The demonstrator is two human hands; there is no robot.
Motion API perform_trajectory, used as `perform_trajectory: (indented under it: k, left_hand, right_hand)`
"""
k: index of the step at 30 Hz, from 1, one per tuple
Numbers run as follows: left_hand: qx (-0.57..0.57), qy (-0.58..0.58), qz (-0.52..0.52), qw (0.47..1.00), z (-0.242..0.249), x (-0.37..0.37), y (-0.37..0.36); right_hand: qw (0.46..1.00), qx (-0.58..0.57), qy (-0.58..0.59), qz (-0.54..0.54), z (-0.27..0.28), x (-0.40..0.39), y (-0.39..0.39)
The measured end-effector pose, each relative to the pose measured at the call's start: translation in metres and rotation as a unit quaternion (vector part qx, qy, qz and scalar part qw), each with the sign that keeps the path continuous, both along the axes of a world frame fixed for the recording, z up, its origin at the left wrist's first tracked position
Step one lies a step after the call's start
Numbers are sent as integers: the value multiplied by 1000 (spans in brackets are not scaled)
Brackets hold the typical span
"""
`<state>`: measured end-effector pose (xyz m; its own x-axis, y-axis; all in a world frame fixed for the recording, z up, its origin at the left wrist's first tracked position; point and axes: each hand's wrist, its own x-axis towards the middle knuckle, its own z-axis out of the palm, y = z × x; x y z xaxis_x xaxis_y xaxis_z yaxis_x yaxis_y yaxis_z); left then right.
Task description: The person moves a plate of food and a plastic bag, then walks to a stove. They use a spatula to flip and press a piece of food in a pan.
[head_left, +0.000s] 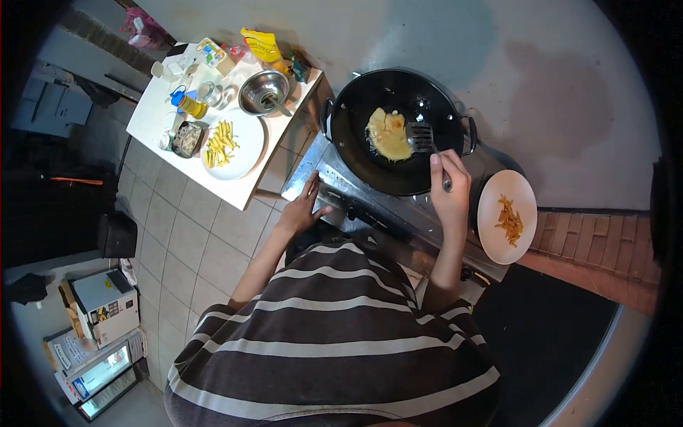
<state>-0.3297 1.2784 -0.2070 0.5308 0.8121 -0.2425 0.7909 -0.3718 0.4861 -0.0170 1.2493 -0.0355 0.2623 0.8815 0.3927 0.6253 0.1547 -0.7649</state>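
My right hand point(449, 186) is closed round the handle of a fork point(421, 137), whose tines touch the right edge of a pale yellow, egg-like piece point(389, 135). That piece lies in a black two-handled pan point(356, 165) on the metal stove point(384, 206). My left hand point(302, 211) rests at the stove's left front edge, fingers apart, with nothing in it. Right of the pan, a pale plate point(491, 213) holds browned strips point(509, 221).
On the white table point(235, 191) at the left are a plate point(249, 146) of yellow strips, a metal bowl point(250, 92) with a utensil, a blue-capped bottle point(191, 107), a small container point(188, 140) and a yellow packet point(262, 46). A brick ledge point(590, 245) lies right.
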Motion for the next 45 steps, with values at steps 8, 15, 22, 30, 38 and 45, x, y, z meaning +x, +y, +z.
perform_trajectory:
  k: [8, 15, 22, 30, 38, 45]
  left_hand:
    - [-11, 59, 12, 998, 5, 8, -4]
    - [-7, 37, 8, 999, -3, 7, -3]
    - [8, 27, 21, 999, -4, 12, -5]
    - [-28, 51, 27, 998, 2, 15, -5]
    - [-19, 49, 26, 998, 4, 11, -4]
    - [-1, 16, 31, 999, 1, 10, -5]
  right_hand:
    - [1000, -25, 5, 14, 3, 3, 7]
    - [1000, -8, 19, 11, -3, 10, 7]
    - [1000, -13, 14, 7, -7, 17, 2]
    - [999, -13, 45, 7, -2, 19, 7]
    - [998, 52, 31, -29, -12, 23, 6]
    - [999, 23, 33, -6, -16, 19, 4]
